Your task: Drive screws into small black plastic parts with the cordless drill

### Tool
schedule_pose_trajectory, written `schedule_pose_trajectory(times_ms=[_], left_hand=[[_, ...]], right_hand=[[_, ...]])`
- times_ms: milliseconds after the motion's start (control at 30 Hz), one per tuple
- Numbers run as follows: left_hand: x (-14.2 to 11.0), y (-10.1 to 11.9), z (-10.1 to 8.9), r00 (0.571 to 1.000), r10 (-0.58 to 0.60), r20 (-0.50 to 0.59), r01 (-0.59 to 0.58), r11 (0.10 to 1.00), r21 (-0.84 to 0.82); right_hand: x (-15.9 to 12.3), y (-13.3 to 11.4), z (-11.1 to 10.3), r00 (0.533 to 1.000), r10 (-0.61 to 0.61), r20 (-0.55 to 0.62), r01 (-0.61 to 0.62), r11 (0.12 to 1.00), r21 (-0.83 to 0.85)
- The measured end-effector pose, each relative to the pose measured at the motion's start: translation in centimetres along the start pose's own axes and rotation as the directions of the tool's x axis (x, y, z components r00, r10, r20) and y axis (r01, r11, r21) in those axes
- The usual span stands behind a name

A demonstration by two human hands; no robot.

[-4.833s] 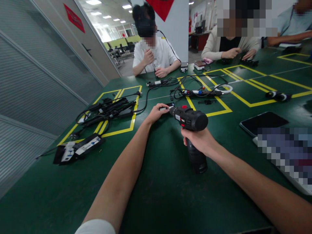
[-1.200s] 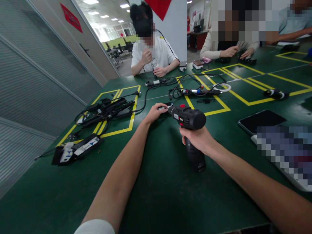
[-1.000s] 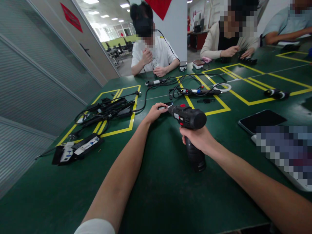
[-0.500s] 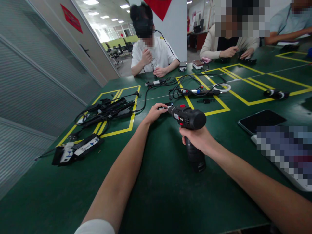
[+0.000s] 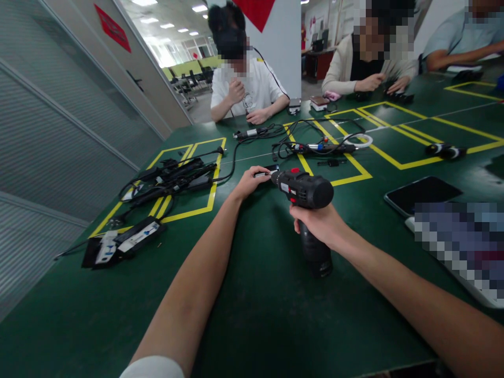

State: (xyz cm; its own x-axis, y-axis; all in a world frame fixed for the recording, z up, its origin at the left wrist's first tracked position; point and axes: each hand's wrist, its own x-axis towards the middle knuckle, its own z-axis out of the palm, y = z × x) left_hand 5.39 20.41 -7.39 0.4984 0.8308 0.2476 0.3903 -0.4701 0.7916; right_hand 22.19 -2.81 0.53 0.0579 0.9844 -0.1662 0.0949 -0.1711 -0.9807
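Observation:
My right hand [image 5: 317, 223] is wrapped around the grip of a black cordless drill [image 5: 303, 189] with red buttons. Its chuck points away and left, toward my left hand [image 5: 251, 182]. The fingers of that hand are pressed together at the drill's tip, on a small black part [image 5: 272, 168] with a light strip. My fingertips and the drill cover much of this part, so its kind cannot be told. The bit and its exact contact with the part are hard to make out.
On the green table [image 5: 252, 315], black cables and adapters [image 5: 181, 176] lie left, beside black-and-white pieces [image 5: 134, 236]. A corded pen-like tool [image 5: 315, 148] lies beyond the drill. A phone [image 5: 423, 194] is at right. Several people sit across, including one in a white shirt [image 5: 263, 84].
Both hands and the drill hold nearly the same place. The view has shifted very slightly, and the person in the beige top across the table has moved their head a little.

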Motion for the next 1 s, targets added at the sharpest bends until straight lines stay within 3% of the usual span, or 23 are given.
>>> schedule_pose_trajectory(times_ms=[1000], left_hand=[[0.04,-0.25,0.09,1.0,0.004,-0.014,-0.005,1.0,-0.011]], right_hand=[[0.27,0.5,-0.1,1.0,0.012,-0.013,-0.011,0.999,0.034]])
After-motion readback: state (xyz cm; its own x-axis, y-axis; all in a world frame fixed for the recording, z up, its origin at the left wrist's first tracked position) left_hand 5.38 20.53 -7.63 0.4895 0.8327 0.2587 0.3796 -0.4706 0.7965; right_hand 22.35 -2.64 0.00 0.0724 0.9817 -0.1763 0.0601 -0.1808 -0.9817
